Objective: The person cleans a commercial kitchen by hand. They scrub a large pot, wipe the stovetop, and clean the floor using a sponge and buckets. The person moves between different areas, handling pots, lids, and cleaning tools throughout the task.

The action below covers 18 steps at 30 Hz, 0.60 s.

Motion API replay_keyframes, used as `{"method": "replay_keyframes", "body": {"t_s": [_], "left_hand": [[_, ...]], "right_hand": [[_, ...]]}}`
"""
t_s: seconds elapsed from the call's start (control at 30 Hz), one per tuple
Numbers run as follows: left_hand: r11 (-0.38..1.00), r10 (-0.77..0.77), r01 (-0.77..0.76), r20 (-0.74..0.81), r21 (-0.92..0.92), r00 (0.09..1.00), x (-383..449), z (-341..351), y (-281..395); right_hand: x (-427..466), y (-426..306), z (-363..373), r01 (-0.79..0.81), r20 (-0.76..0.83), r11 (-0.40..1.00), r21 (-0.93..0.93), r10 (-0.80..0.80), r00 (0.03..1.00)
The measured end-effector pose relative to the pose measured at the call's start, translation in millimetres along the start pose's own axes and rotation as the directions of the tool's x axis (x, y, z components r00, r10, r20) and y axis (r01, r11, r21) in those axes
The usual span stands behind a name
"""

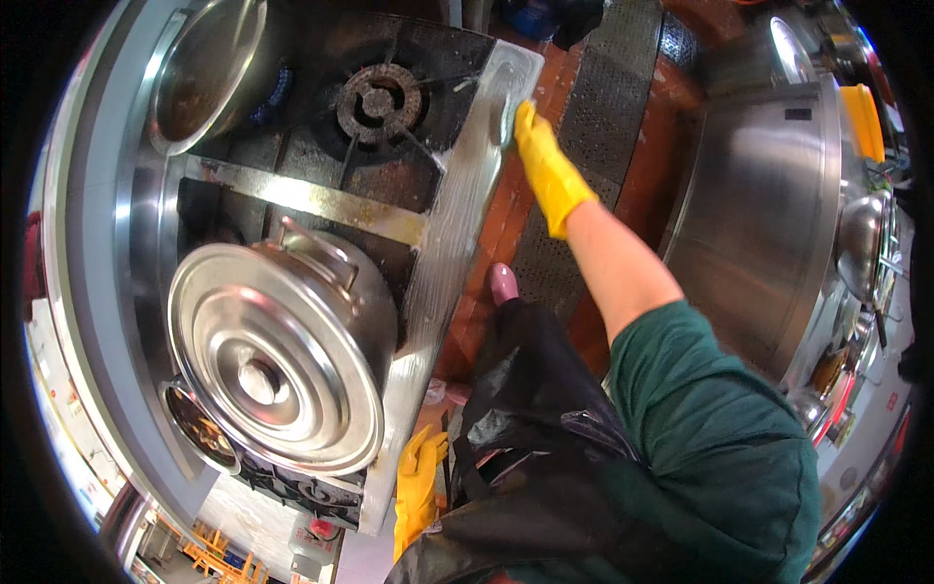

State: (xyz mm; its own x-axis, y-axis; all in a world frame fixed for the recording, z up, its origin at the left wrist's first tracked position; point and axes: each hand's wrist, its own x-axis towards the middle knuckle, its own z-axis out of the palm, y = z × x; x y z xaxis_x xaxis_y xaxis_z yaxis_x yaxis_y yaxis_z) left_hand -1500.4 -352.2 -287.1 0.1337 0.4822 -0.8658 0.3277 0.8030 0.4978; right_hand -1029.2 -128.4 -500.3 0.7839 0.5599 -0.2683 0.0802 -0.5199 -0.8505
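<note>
My right hand [538, 150], in a yellow rubber glove, reaches to the far part of the stove's stainless steel front ledge [449, 212]. Its fingers bend at the ledge's outer edge; whether they hold something there is hidden. Wet, whitish streaks cover the ledge. Low in the view, my left hand [418, 482], gloved in yellow too, hangs beside the near part of the ledge with its fingers slightly apart and nothing seen in it. A large lidded steel stockpot [273, 358] stands on the stove, left of the ledge. Beyond it is a bare cast-iron burner [378, 104].
Another large steel pot [208, 77] stands at the back left by a blue flame [273, 95]. A smaller pot [201, 431] sits behind the stockpot. To the right is a steel counter [759, 219], with hanging pans beyond. Perforated mats [602, 102] lie on the wet red tiled floor.
</note>
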Motion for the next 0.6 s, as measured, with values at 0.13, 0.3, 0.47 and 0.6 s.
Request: {"method": "replay_keyframes", "body": {"t_s": [0.13,0.3,0.47,0.6], "left_hand": [[0.997,0.065,-0.065,0.013,-0.03,0.998,-13,-21,-22],[0.998,0.058,-0.057,-0.057,0.019,0.997,-43,-94,-117],[0.997,0.078,-0.078,-0.076,0.01,0.994,-102,-129,-148],[0.992,0.054,-0.075,-0.2,-0.098,0.978,-127,-164,-194]], "right_hand": [[-168,-12,26,-0.411,0.223,0.833,0.37,0.35,0.91],[-407,59,98,-0.299,0.22,0.912,0.282,0.242,0.945],[-616,113,168,-0.508,0.39,0.852,0.128,0.428,0.815],[-506,24,109,-0.324,0.169,0.943,0.08,0.308,0.936]]}}
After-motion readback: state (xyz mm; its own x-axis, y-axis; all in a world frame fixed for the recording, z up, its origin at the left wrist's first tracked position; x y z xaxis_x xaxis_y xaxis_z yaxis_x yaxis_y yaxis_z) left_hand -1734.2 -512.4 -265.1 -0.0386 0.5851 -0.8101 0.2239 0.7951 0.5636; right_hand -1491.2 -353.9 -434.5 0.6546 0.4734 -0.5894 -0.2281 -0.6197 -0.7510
